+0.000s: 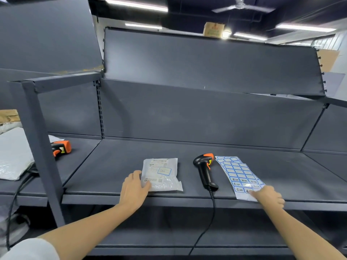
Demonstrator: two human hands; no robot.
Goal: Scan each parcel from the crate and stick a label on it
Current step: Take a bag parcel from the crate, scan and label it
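Left hand (135, 186) lies flat-fingered on the parcel (161, 174) at 12 o'clock on the shelf (112, 166); right hand (270, 196), grip unclear, presses the label sheet (239, 174) at 2 o'clock, which may slide off the edge.

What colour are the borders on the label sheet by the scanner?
Blue borders around pale centres on the label sheet, clearest in the head view.
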